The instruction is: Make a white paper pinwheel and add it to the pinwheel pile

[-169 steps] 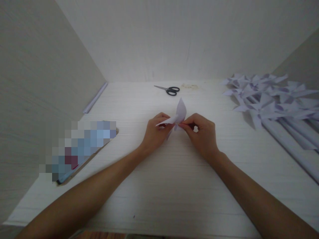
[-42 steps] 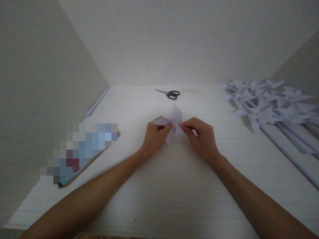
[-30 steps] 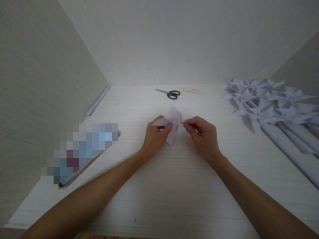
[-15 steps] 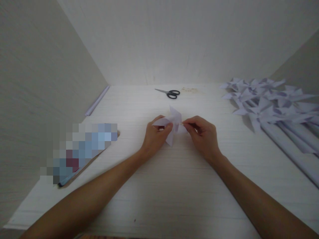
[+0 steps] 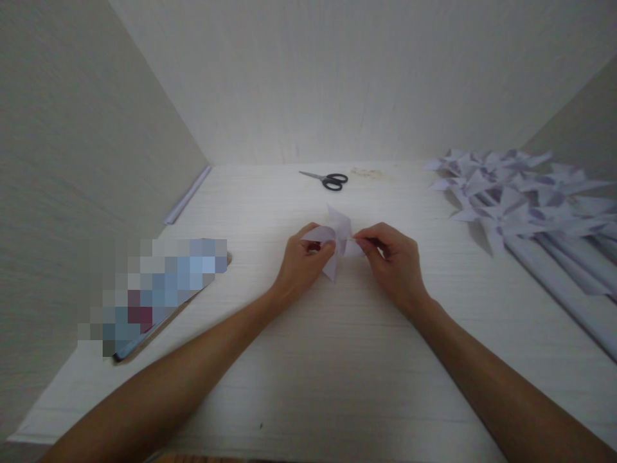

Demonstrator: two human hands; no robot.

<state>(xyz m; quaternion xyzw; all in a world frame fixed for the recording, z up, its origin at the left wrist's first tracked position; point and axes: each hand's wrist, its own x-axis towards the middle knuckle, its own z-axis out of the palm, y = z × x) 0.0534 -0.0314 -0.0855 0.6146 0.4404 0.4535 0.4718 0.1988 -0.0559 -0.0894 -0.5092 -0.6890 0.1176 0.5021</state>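
A white paper pinwheel (image 5: 341,225) with pointed, folded blades is held above the table's middle. My left hand (image 5: 303,260) is closed on it from the left, its thumb pressing near the centre. On the other side, my right hand (image 5: 390,257) pinches a thin, light toothpick-like stick (image 5: 352,238) at the pinwheel's centre. Most of this stick is hidden by fingers and paper.
Black-handled scissors (image 5: 332,181) lie beyond the hands, beside small light-brown slivers (image 5: 367,173). Several finished pinwheels (image 5: 511,209) on rolled paper sticks (image 5: 554,292) are heaped at right. A paper roll (image 5: 187,195) and a blurred-out device (image 5: 178,283) lie at left.
The pinwheel has turned slightly in my left hand, its left blade now narrower and more curled. Both hands stay in nearly the same place.
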